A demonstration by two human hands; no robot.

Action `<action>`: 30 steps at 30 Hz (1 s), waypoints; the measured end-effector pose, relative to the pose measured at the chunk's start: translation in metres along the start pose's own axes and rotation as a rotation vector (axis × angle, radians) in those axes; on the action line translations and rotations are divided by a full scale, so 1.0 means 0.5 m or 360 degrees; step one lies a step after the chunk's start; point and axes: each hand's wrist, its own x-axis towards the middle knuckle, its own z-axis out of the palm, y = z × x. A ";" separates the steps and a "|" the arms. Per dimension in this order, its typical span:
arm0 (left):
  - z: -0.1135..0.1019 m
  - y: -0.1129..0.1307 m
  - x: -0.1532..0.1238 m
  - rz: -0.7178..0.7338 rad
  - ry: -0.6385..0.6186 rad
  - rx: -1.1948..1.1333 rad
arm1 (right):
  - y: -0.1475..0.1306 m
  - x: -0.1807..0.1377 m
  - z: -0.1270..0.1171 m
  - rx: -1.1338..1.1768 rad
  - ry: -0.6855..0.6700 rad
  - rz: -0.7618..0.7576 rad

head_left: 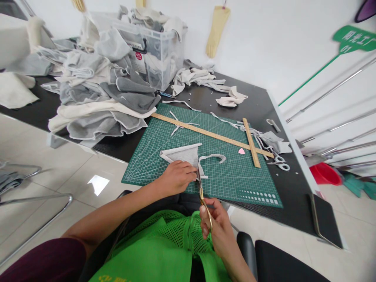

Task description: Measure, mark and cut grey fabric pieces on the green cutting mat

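Note:
My left hand (178,177) presses down on a small grey piece of cloth (190,154) with a pale folded edge, lying on the green cutting mat (164,175). In my right hand (216,219) is a pair of gold-handled scissors (201,192), fingers through the handle. The scissor blades point away from me along the cloth's right edge, beside my left fingertips. A thin, curled fabric strip (216,156) lies just right of the blades, apparently at the cut edge. The fingers of my left hand lie flat and together over the cloth.
Wooden rulers (211,134) cross the mat. White-handled scissors (282,164) and fabric scraps (270,138) lie at its right. A large cloth pile (96,90) and a clear plastic bin (164,51) stand at back left. A phone-like dark slab (324,217) lies at the table's right edge.

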 end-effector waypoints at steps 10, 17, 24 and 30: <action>0.000 -0.001 0.000 0.0045 -0.0005 0.0060 | 0.004 0.005 0.004 0.0068 0.0033 0.0014; 0.000 -0.002 -0.003 0.0072 -0.0005 0.0058 | -0.014 0.017 0.010 0.0081 0.0071 0.0017; -0.004 -0.003 -0.004 0.0080 -0.0025 0.0024 | -0.021 0.033 0.014 0.0072 0.0075 0.0028; -0.003 -0.003 -0.004 0.0075 -0.0006 0.0009 | -0.024 0.038 0.019 0.0125 0.0101 0.0015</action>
